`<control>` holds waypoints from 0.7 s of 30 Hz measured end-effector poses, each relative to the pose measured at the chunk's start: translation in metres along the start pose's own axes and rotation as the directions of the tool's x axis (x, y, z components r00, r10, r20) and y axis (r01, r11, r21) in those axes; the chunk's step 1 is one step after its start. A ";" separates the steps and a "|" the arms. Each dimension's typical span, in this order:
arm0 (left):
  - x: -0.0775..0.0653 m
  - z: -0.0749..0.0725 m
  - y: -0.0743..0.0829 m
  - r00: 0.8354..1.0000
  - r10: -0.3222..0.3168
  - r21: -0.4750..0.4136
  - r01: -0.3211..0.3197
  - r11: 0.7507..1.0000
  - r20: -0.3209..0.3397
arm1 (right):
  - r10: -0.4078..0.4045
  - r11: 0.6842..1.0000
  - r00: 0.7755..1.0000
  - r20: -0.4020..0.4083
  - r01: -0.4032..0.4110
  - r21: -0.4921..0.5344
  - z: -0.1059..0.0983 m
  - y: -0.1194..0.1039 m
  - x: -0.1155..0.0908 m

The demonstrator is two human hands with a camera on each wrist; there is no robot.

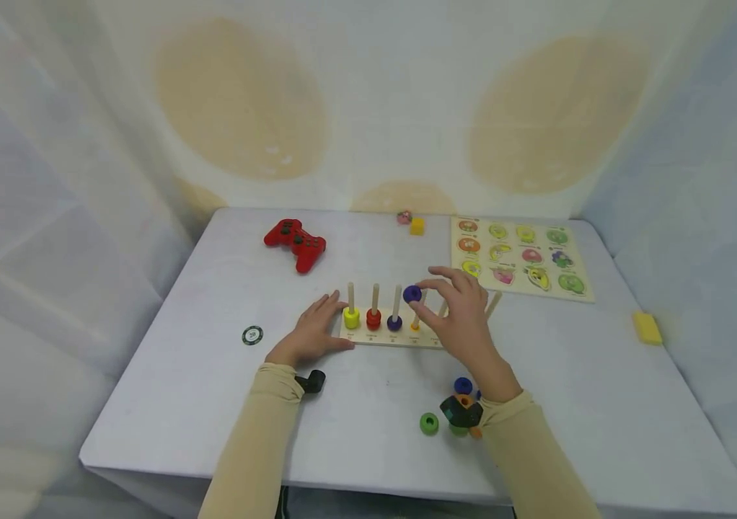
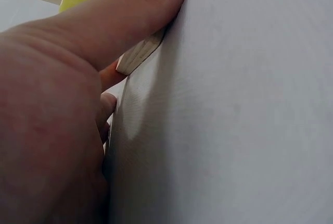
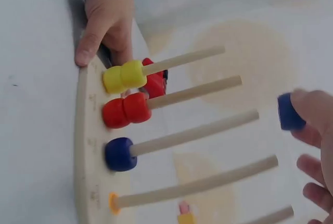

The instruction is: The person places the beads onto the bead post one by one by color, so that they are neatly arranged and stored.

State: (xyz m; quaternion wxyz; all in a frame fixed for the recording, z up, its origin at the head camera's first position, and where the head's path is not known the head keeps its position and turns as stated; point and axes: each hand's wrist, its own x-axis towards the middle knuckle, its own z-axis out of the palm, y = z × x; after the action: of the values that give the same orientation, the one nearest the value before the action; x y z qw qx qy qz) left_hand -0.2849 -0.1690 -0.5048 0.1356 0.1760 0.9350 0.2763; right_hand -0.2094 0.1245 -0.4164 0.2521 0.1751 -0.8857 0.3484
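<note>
My right hand pinches a blue bead between thumb and index finger. In the right wrist view this bead hangs just beyond the tip of the third peg. The wooden peg board lies flat, its pegs upright. Two yellow beads fill the bottom of the first peg, two red beads the second, and one blue bead the third. My left hand holds the board's left end, thumb at the front edge, fingers behind. The right hand hides part of the board's right side.
Loose green, blue and orange beads lie near the right forearm, partly covered by it. Behind are a red game controller, a fruit picture board and a yellow block. A round chip lies left, another yellow block right.
</note>
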 end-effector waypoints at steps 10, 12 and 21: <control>0.001 -0.001 0.001 1.000 -0.017 -0.017 0.017 1.000 0.003 | 0.116 0.989 0.987 0.110 -0.105 -0.103 0.008 -0.009 0.030; 0.001 -0.001 0.002 1.000 -0.018 -0.013 0.018 1.000 0.003 | 0.116 0.988 0.985 0.129 -0.101 -0.115 0.007 -0.008 0.030; 0.001 -0.001 0.000 1.000 -0.016 0.005 0.016 1.000 0.008 | 0.100 0.995 0.994 0.037 -0.099 -0.029 -0.018 0.006 0.024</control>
State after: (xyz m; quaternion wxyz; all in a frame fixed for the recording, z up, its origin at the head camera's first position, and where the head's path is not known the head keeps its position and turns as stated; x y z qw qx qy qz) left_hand -0.2862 -0.1695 -0.5042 0.1414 0.1700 0.9365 0.2722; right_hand -0.2258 0.1385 -0.3948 0.2195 0.1340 -0.9027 0.3449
